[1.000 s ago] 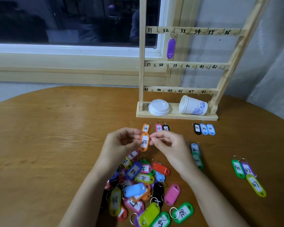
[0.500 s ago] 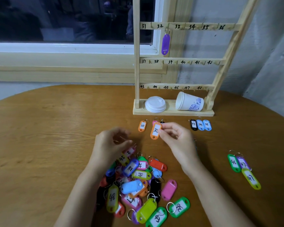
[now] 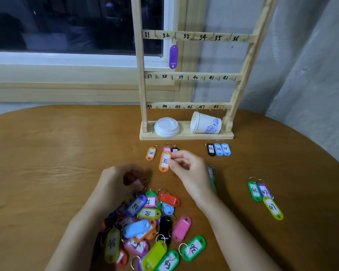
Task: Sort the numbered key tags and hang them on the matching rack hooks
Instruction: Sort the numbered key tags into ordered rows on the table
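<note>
Right hand: right hand [image 3: 188, 169], centre of frame, is pinching the orange tag [image 3: 164, 161] at its upper right edge between thumb and forefinger. The other fingers are curling loosely under.
Left hand: left hand [image 3: 117, 180], lower left of centre, is curling its fingers over the top of the pile [image 3: 151, 222]. A dark reddish tag and a ring are showing at the fingertips, too blurred to tell if gripped.
Task thing: the orange tag, reading about 38, is hanging tilted and looks lifted off the table [image 3: 47, 163]. It is just in front of a pink tag [image 3: 167, 148] and a black tag [image 3: 175, 149], below the rack [image 3: 139, 75].
Step (judged): probably joining the sorted row or heading for hook 38 [image 3: 172, 77] on the middle bar.
Risk 1: the pinch is sitting on slick plastic, not the ring, so the tag could be slipping or swinging out.
Risk 2: the hand is working close to the sorted row, so a drag could be scattering the orange 25 tag [image 3: 150, 153].
Risk 3: the hooks look like small pegs and the ring is thin. A miss could be nudging the light-looking rack or the paper cup [image 3: 205, 123] lying sideways on its base.
Risk 4: the handwriting is smudgy, and a blue tag [image 3: 136, 206] in the pile is also reading 38, so a mix-up is possible.
Materials: the tags are glossy hard plastic ovals with white paper inserts and thin metal split rings. The rack is pale bare wood with inked numbers. The table is satin wood-grain with a rounded edge. The lids [image 3: 166, 127] are stacked white plastic discs.
Hung: one purple tag [image 3: 173, 56] is hanging at hook 32, upper centre.
</note>
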Available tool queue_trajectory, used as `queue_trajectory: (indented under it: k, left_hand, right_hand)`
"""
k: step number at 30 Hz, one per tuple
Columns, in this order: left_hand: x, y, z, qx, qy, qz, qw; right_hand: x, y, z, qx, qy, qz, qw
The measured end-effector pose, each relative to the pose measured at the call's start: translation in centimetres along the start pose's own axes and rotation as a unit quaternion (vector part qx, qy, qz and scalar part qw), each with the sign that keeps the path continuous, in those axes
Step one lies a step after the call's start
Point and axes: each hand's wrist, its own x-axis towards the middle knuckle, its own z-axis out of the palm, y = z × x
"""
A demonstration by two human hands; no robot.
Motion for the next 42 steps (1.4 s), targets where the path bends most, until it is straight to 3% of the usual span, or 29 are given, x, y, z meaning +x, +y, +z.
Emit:
queue_trajectory:
  k: [4, 7, 13, 16, 22, 27, 34, 42]
  left_hand:
    - [0.0, 0.1, 0.1, -0.018, -0.001, 0.000, 1.000]
    - [0.1, 0.4, 0.0, -0.053, 0.045, 0.004, 0.998]
    - [0.0, 1.5, -0.4, -0.242, 0.078, -0.048, 0.966]
    - [-0.2, 1.9, -0.3, -0.286, 0.082, -0.049, 0.953]
    - [-0.2, 2.0, -0.1, -0.299, 0.079, -0.057, 0.949]
    - [-0.3, 2.0, 0.0, -0.295, 0.080, -0.060, 0.950]
    - [-0.2, 2.0, 0.1, -0.289, 0.080, -0.068, 0.951]
    - [-0.2, 1.9, 0.3, -0.298, 0.065, -0.075, 0.949]
  right_hand:
    - [0.1, 0.1, -0.1, 0.009, 0.001, -0.008, 1.000]
    - [0.5, -0.1, -0.7, 0.013, 0.011, -0.016, 1.000]
    - [1.4, -0.6, -5.4, 0.035, 0.104, -0.017, 0.994]
    - [1.2, -0.3, -7.7, 0.022, 0.130, -0.006, 0.991]
    - [0.4, 0.6, -7.8, -0.052, 0.050, 0.069, 0.995]
    - [0.5, 1.6, -5.2, -0.181, -0.021, 0.068, 0.981]
    - [0.3, 2.1, -5.3, -0.331, -0.008, 0.048, 0.942]
    - [-0.1, 1.2, -4.9, -0.299, 0.028, -0.010, 0.954]
